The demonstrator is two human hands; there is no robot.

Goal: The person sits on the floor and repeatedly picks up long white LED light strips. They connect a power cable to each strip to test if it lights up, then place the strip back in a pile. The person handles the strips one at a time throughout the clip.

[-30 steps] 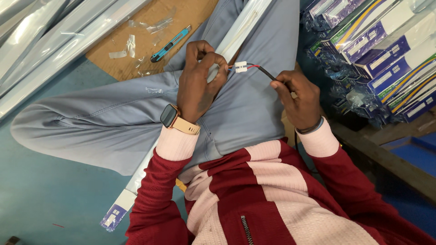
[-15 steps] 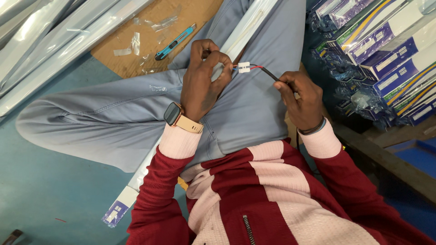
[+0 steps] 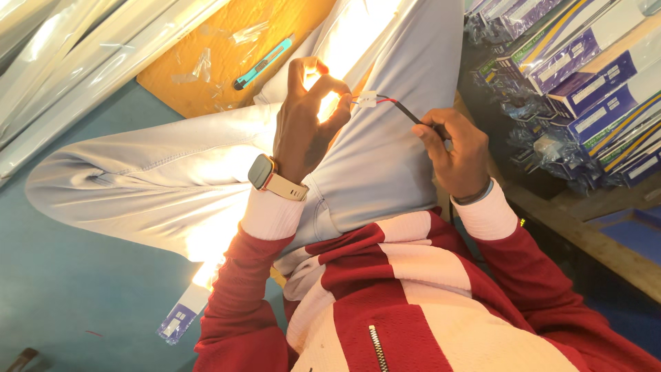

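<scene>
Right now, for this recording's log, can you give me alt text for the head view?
A seated person's left hand grips a glowing tube light lying across their lap, while the right hand holds the red and black wire running to a small white connector at the lamp. A teal utility knife lies on cardboard beyond.

Small lighting workshop or stockroom. Boxed tube lights [image 3: 585, 48] stacked on the right, plastic-wrapped long tubes [image 3: 82, 62] piled top left, a lit tube light [image 3: 344, 41] glowing across the lap, utility knife [image 3: 263, 63] on cardboard sheet [image 3: 227, 83], teal floor [image 3: 69, 289].
</scene>
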